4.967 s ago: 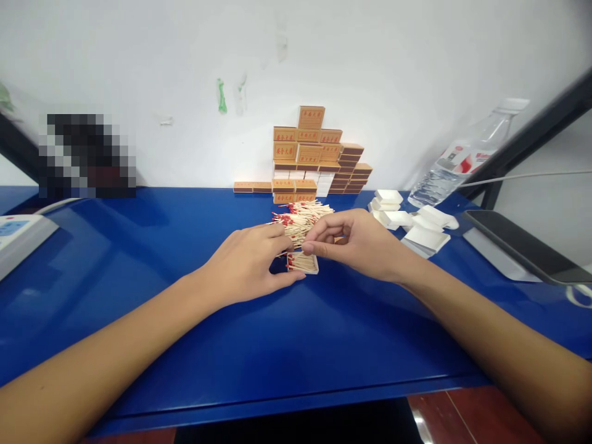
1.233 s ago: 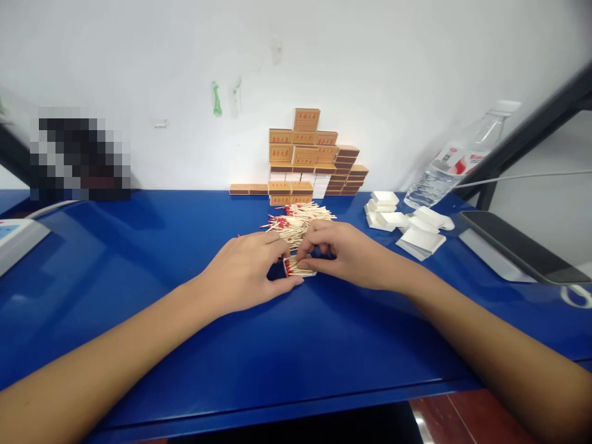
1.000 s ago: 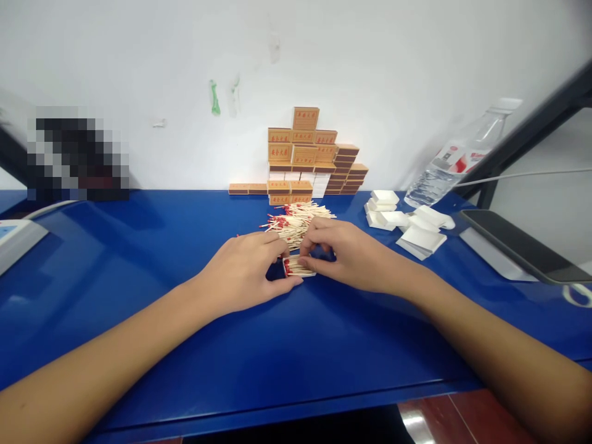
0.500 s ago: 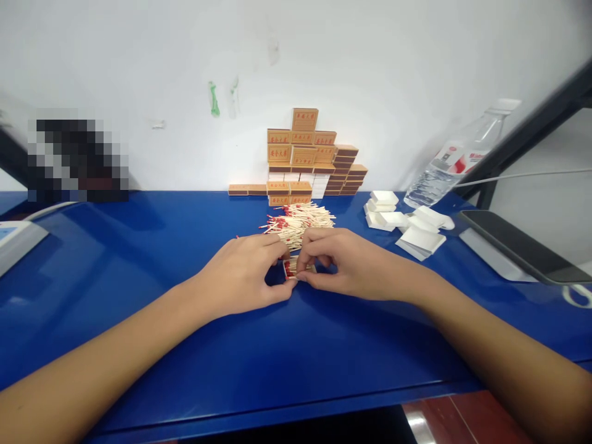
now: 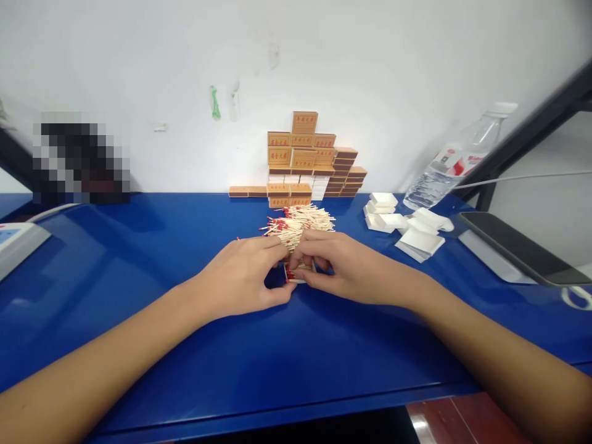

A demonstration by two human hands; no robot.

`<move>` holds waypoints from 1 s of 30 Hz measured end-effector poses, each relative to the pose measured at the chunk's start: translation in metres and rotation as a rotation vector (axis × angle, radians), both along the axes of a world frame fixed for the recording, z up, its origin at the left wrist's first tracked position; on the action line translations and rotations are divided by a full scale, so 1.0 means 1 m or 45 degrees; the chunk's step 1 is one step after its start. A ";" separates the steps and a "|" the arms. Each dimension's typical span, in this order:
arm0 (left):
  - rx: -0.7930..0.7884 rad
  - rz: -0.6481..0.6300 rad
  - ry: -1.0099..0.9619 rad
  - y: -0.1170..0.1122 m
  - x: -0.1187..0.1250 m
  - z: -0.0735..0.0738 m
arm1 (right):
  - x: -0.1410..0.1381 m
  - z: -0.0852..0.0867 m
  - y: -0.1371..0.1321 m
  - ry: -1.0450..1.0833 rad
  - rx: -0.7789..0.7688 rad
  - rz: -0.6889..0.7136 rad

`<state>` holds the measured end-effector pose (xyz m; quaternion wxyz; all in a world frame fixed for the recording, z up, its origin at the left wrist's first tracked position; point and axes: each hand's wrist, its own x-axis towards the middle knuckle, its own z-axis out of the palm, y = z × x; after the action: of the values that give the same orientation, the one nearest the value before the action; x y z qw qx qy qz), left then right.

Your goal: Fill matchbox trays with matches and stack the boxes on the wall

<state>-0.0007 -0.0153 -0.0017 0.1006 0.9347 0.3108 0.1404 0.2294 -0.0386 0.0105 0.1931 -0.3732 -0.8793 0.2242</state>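
A small white matchbox tray (image 5: 299, 272) filled with red-tipped matches lies on the blue table (image 5: 139, 259). My left hand (image 5: 240, 274) grips the tray's left end between curled fingers and thumb. My right hand (image 5: 340, 262) pinches the matches in the tray from the right, fingers pressed together over them. Most of the tray is hidden by both hands. Just behind the hands lies a loose heap of matches (image 5: 298, 221).
Stacked orange matchboxes (image 5: 308, 160) stand against the wall. White empty trays (image 5: 407, 225) lie to the right, with a plastic water bottle (image 5: 456, 163) and a dark phone (image 5: 518, 246) beyond. A white device (image 5: 16, 240) sits at the left edge.
My right hand came down from above the tray and closed over the matches in it, sliding slightly left. My left hand has stayed on the tray's left end.
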 end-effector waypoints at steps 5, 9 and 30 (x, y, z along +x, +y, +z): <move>-0.008 -0.007 0.006 0.000 0.000 0.000 | -0.003 -0.001 0.001 0.044 -0.073 0.061; -0.035 -0.005 0.009 -0.001 0.000 0.001 | -0.004 -0.001 -0.001 0.030 -0.152 0.040; -0.018 -0.024 0.003 0.001 0.001 -0.001 | -0.001 0.001 -0.004 -0.033 -0.067 -0.016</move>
<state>0.0000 -0.0144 -0.0025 0.1082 0.9369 0.3032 0.1361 0.2282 -0.0426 0.0111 0.1730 -0.3865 -0.8732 0.2413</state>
